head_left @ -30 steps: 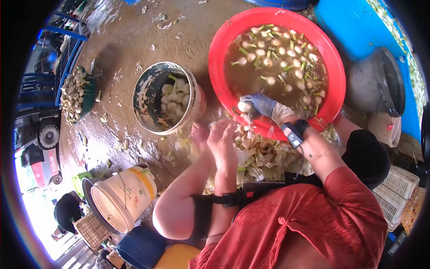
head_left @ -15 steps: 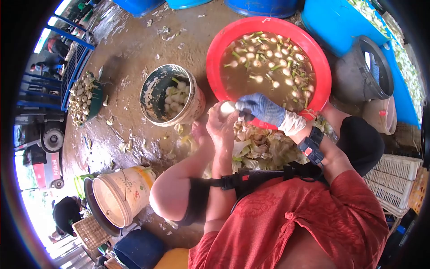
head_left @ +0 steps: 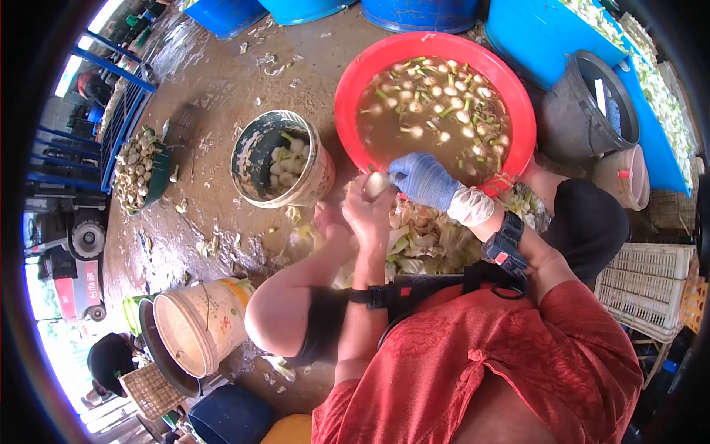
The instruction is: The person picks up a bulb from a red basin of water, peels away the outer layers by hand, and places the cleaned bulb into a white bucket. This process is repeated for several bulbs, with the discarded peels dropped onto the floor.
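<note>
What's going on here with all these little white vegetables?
A person in a red shirt holds a white bulb between the bare left hand and the blue-gloved right hand, above a pile of peelings. Just ahead sits a red basin of murky water with many bulbs floating in it. Beside it, a bucket is partly filled with bulbs.
</note>
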The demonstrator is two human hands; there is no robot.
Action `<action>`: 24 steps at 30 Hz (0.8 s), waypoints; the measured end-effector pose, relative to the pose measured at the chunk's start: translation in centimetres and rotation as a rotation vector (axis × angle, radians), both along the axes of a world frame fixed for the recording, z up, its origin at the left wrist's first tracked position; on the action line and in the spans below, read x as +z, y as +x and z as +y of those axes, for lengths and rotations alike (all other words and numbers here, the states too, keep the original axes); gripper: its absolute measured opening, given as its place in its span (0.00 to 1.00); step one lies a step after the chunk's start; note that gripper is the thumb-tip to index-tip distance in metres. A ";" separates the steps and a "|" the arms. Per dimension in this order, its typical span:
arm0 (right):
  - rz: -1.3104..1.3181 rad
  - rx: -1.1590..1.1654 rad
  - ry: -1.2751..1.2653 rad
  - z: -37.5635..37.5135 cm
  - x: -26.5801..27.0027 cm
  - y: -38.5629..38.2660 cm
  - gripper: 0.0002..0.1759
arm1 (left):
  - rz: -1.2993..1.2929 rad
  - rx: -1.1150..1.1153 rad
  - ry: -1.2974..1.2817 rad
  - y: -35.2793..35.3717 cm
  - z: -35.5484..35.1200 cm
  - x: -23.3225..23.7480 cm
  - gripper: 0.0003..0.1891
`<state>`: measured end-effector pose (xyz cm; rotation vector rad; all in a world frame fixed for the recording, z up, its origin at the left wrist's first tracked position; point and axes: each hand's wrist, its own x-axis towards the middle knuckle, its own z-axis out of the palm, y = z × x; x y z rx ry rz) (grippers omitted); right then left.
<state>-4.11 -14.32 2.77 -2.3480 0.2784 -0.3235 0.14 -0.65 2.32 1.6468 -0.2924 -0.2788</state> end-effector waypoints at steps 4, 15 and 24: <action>-0.022 0.002 0.124 -1.0 -0.1 0.1 0.09 | 0.285 -0.011 -0.235 0.1 0.2 0.1 0.18; 0.018 -0.088 -0.076 0.9 0.3 -0.3 0.06 | -0.045 0.052 0.002 -0.7 -0.4 -0.7 0.21; -0.031 -0.192 0.135 -1.3 -2.5 0.3 0.06 | 0.266 -0.038 -0.229 -0.1 0.1 -0.6 0.21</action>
